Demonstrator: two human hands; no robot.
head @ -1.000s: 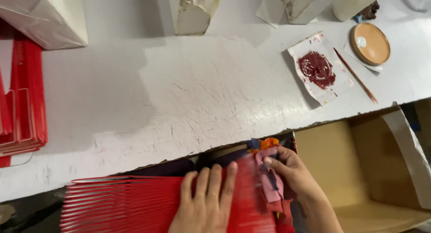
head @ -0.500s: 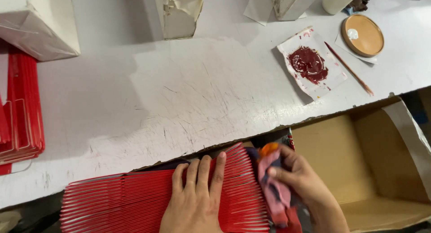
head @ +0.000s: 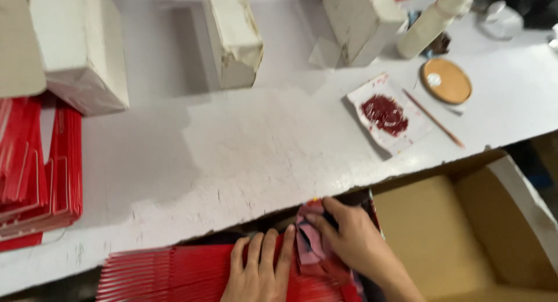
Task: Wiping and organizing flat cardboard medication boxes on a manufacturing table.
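My left hand (head: pixel 258 273) lies flat, fingers apart, on a fanned row of red paper pieces (head: pixel 168 273) at the near edge of the white table (head: pixel 232 156). My right hand (head: pixel 354 244) grips a stained pink-red rag (head: pixel 311 247) and presses it against the right end of the red row. The rag is bunched under the fingers. Both hands are below the table's front edge.
A stack of red sheets (head: pixel 35 168) lies at the left. Paper-wrapped white blocks (head: pixel 232 34) stand at the back. A white tile with dark red paste (head: pixel 385 115), a thin stick (head: pixel 433 117), a round brown lid (head: pixel 446 81) sit at right. An open cardboard box (head: pixel 465 232) is lower right.
The view has shifted and tilted. My left hand slid a little right along the red row, and my right hand with the rag stays pressed at the row's right end.
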